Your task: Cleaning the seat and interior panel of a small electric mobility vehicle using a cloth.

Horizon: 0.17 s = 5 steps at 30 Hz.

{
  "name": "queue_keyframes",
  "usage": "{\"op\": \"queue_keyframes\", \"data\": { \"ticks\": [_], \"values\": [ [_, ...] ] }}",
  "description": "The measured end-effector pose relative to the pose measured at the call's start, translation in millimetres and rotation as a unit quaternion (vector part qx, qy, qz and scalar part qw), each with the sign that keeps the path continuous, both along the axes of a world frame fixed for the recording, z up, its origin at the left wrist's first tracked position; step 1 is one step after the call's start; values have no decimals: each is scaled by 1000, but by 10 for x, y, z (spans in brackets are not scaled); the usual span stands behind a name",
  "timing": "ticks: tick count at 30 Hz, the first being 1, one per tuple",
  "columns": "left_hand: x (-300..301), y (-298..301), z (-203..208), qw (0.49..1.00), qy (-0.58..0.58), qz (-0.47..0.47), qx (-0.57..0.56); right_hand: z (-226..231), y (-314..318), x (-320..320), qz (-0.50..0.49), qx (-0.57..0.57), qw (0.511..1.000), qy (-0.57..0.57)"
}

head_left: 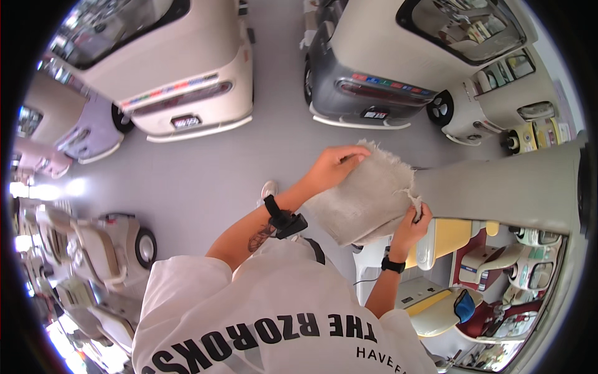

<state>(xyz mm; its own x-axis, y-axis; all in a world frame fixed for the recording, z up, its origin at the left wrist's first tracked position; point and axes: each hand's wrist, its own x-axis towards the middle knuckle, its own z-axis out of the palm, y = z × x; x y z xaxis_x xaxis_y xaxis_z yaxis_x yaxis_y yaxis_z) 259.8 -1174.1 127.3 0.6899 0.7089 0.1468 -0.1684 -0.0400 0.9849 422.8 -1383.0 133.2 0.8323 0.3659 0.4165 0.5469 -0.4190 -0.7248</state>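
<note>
A grey-beige cloth (367, 199) with frayed edges hangs in front of me, folded over on itself. My left hand (339, 167) is closed on its upper left edge, the thumb and fingers pinching the fabric. Lower down on the right, my right hand (411, 229) grips a ragged corner of the same cloth between thumb and fingers. The cloth's underside is hidden. Both of my wrists carry black straps, and the left strap bears a black box (288, 224).
Close on my right is the beige body of a small vehicle (498, 190). A cream one (187, 68) and a grey and beige one (367, 81) stand ahead. Scooters with seats (93, 243) stand at the left, and a yellow part (451, 240) sits below the cloth.
</note>
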Motion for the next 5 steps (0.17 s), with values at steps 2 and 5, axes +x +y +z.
{"op": "queue_keyframes", "data": {
  "ticks": [2, 5],
  "values": [
    [-74, -501, -86, 1000, -19, 9, 21, -143, -474, 13, 32, 4, 999, 5],
    [-335, -1262, -243, 996, -35, 23, 80, -193, -1140, -28, 99, -28, 994, -40]
  ]
}}
